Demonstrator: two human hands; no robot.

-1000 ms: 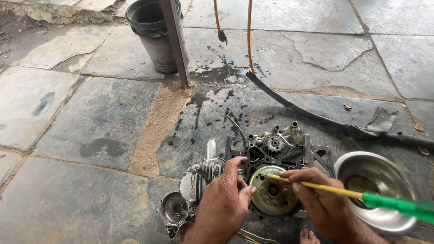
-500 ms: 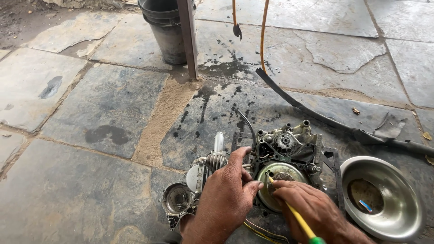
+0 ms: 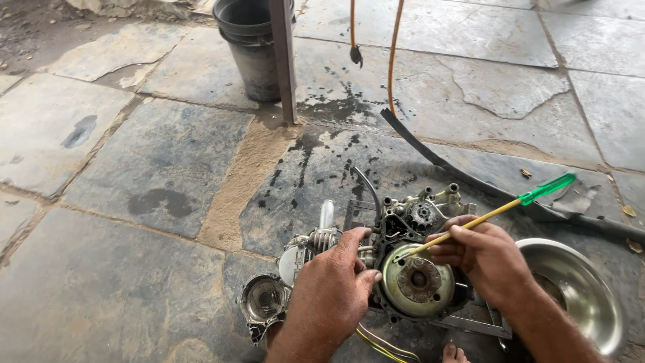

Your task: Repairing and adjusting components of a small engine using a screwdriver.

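Landmark is the engine block [image 3: 403, 269], sitting on the stone floor [image 3: 154, 168]. Well up-left of it, a dark bucket [image 3: 252, 47] is standing behind a metal post [image 3: 283, 60]. Just left of the engine, a small round cup-shaped part [image 3: 263, 299] is lying on the floor. Left hand [image 3: 332, 296] is resting on the engine's left side, next to the ribbed cylinder [image 3: 322, 238], fingers curled over the casing and thumb touching the edge of the round rotor disc [image 3: 416, 282]; it is bracing the casing rather than clamping it. Above the engine, an orange cable [image 3: 393, 54] is hanging down, and a black strip [image 3: 457, 168] is running diagonally across the floor. Right hand [image 3: 484, 255] is sitting on the engine's right side, fingers closed around the yellow shaft of a screwdriver [image 3: 484, 216]; its tip is touching the casing just above the rotor disc, green handle pointing up-right. Right of the engine, a steel bowl [image 3: 578, 289] is sitting on the floor, close to the right wrist.
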